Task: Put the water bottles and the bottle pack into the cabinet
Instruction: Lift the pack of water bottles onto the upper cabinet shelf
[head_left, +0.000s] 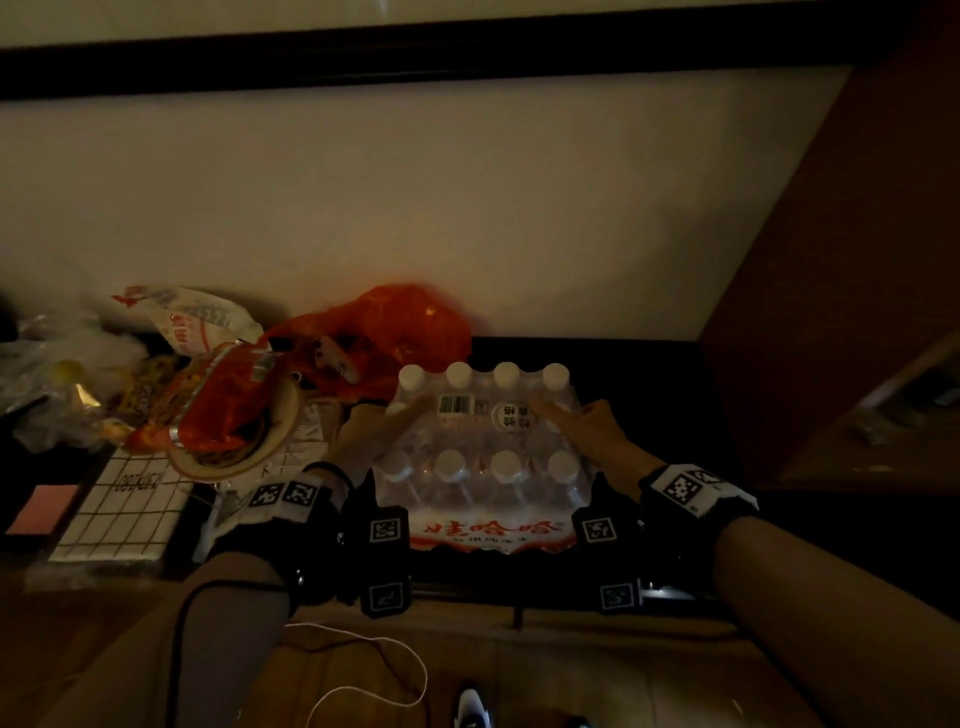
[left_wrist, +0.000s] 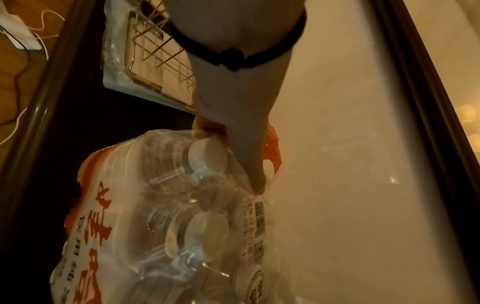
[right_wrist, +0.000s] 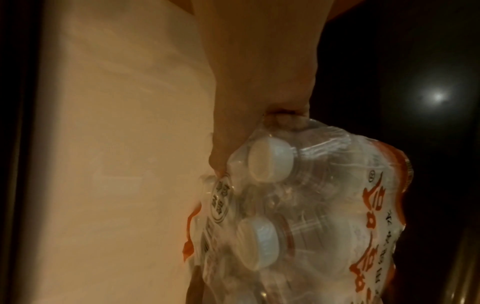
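Observation:
A shrink-wrapped bottle pack (head_left: 478, 457) with white caps and red lettering sits low in the dark cabinet, on or just above its black shelf (head_left: 649, 374); I cannot tell which. My left hand (head_left: 374, 431) grips its left side, with the thumb lying over the wrap near the barcode. My right hand (head_left: 587, 431) grips the right side in the same way. In the left wrist view the left hand (left_wrist: 233, 123) clutches the pack (left_wrist: 182, 226) beside a cap. In the right wrist view the right hand (right_wrist: 259, 92) digs into the wrap of the pack (right_wrist: 311, 205). No loose bottles show.
An orange plastic bag (head_left: 395, 322) lies just behind the pack against the pale back wall. Snack bags and a bowl (head_left: 223, 410) crowd the shelf's left, over a white wire rack (head_left: 124, 509). A brown cabinet side (head_left: 831, 260) stands at the right. A white cable (head_left: 363, 670) trails on the floor.

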